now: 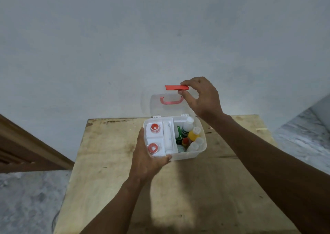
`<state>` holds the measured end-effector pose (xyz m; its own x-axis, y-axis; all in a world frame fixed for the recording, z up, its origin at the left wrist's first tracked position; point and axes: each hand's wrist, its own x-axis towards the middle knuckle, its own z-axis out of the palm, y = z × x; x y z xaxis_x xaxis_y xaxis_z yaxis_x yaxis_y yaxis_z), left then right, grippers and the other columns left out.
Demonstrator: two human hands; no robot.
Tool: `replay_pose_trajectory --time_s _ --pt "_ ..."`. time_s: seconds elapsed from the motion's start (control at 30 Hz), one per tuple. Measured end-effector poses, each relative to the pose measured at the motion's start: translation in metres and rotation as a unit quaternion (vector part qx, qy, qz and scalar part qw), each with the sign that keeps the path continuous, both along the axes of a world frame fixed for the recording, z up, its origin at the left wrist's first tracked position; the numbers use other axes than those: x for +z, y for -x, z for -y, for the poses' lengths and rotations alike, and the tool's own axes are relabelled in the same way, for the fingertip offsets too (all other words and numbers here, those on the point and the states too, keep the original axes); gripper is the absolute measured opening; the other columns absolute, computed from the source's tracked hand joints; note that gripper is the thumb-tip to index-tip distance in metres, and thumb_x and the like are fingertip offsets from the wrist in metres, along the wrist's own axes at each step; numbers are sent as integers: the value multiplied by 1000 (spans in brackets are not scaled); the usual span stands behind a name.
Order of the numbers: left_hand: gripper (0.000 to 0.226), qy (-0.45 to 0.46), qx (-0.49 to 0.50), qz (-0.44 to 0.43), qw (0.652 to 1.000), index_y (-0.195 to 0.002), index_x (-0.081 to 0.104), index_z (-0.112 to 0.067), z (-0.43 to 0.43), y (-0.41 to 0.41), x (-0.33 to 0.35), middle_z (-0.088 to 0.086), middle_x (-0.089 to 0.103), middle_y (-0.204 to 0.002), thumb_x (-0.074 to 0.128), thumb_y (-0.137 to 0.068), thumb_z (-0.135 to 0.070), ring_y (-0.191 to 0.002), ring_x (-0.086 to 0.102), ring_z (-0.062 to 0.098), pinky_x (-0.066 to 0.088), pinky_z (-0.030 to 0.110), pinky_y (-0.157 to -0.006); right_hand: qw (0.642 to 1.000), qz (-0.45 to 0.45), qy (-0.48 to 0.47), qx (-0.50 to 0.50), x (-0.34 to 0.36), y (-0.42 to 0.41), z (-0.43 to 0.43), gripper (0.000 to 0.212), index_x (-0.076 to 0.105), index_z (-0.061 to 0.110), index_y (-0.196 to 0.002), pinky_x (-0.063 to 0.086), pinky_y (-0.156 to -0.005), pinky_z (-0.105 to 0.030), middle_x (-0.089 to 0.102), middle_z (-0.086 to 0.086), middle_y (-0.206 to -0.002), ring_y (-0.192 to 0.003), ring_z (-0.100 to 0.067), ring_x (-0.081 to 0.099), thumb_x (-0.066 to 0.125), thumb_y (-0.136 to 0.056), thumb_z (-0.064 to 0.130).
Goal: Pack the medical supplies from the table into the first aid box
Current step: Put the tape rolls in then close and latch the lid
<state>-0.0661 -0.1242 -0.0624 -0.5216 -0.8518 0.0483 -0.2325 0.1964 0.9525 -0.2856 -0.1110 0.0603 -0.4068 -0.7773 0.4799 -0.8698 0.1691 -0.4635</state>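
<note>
Open first aid box (193,153), bottles (193,134) inside, tape rolls (154,127) in tray.

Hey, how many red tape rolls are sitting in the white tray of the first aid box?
2. One tape roll lies in the tray's far pocket, the other in the near pocket beside the left hand. Others may be hidden.

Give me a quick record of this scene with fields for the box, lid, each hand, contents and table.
box: first aid box, clear plastic, on wooden table
lid: lid open, upright, red latch at top edge
left hand: left hand grips the box's near left corner
right hand: right hand pinches the latch
contents: two red tape rolls in white tray; yellow bottle among bottles on the right
</note>
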Motion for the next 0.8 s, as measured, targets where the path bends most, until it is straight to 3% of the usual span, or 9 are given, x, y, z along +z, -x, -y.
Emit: replay_pose_trajectory --time_s 0.1,0.17,0.37,0.47,0.67,0.8 --pt "105 -10 -2 -2 1000 -141 38 -25 1 -1 -1 -19 59 -125 97 -54 -35 -113 62 5 57 18 -81 1000 12 16 15 1 -7 -18 23 74 16 -108 52 -94 -39 73 3 -109 -106 -16 63 69 -89 28" --pt "105 -14 -2 1 1000 -141 38 -25 1 -2 0 -19 58 -126 97 -55 -36 -113 62 4 56 16 -80 999 -27 28 10 -1 -15 -32 20 75 12 -104 53 -92 -38 75 -2 -105 -103 -20 67 72 -87 23" --pt "107 -45 11 2 999 -139 36 -26 1 -4 0 -24 57 -114 98 -52 -23 -99 60 -15 50 5 -65 998 -62 6 13 -33 -39 -79 26 75 12 -96 53 -91 -43 73 -9 -111 -106 -26 66 60 -88 32" --pt "102 -46 8 -6 999 -134 37 -27 1 -5 1 -22 57 -110 98 -53 -14 -93 60 -18 50 5 -65 997 -73 -8 14 -57 -49 -97 18 75 14 -95 50 -91 -42 71 -9 -116 -110 -28 64 67 -84 26" --pt "98 -40 -16 -32 999 -136 40 -24 -1 -7 2 -20 56 -122 96 -57 -10 -107 59 -9 50 6 -73 996 -71 -54 11 -83 -65 -114 20 77 14 -96 49 -93 -46 70 -13 -120 -114 -33 63 69 -82 27" --pt "98 -39 -24 -45 998 -138 39 -18 1 -11 2 -20 55 -120 95 -58 -7 -105 58 -14 49 5 -71 995 -70 -69 16 -95 -65 -117 19 76 15 -99 50 -94 -49 68 -13 -123 -116 -34 61 77 -81 21"
